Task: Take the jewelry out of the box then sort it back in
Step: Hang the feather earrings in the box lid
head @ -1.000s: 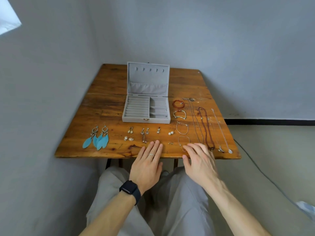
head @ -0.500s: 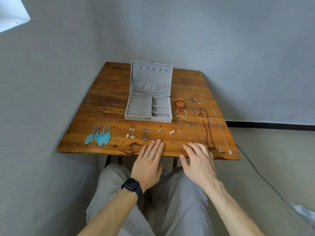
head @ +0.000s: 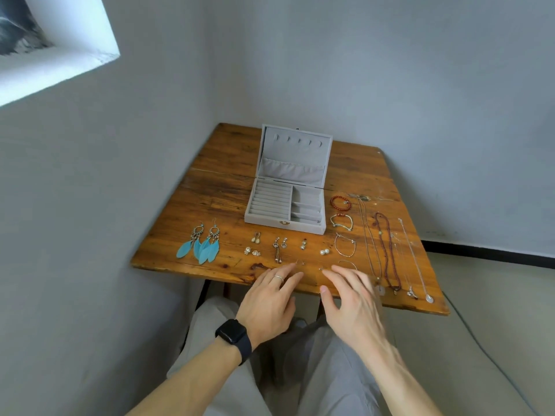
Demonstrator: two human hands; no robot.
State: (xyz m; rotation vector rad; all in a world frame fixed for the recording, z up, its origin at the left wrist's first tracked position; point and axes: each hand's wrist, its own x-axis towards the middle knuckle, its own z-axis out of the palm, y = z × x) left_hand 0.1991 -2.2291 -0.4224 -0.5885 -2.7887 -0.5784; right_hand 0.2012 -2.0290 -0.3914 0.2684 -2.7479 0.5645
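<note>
From my end, the grey jewelry box (head: 285,205) stands open in the middle of the wooden table (head: 222,181), lid upright, ring rolls on its left side and small compartments on its right. The jewelry lies out on the wood around it. The blue feather earrings (head: 202,246) are to the left, small earrings and a pair of pearl studs (head: 324,251) sit in front of the box, and to the right are a red bead bracelet (head: 340,203) and a dark beaded necklace (head: 386,250).

My left hand (head: 267,304) lies flat at the near edge, fingers straight and close together, a ring (head: 278,277) on one finger, a black watch (head: 234,336) on the wrist. My right hand (head: 351,301) is just beside it — fingers straight, slightly spread, thumb apart. Neither hand grips anything.
</note>
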